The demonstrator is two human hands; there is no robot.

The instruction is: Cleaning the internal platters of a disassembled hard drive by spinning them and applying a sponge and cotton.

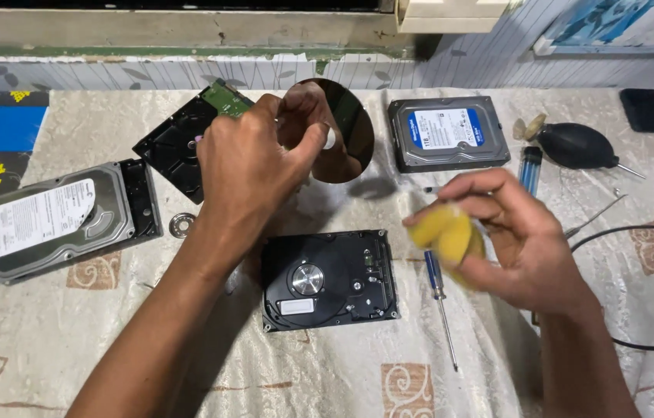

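My left hand (253, 166) holds a shiny mirror-like round disk platter (346, 128) upright by its centre hole and edge, above the table. My right hand (508, 240) grips a bunched yellow cloth (444, 232) a little to the right of and below the platter, not touching it. Below the hands lies an opened black hard drive (331, 280) with its spindle hub bare and no platter in it.
A closed drive with a white label (52, 220) lies left beside a small metal ring (182, 225). A black circuit-board cover (176, 143), a blue-labelled drive (448, 131), a blue screwdriver (439, 298), a black air blower (574, 145) and a cable (636, 228) surround them.
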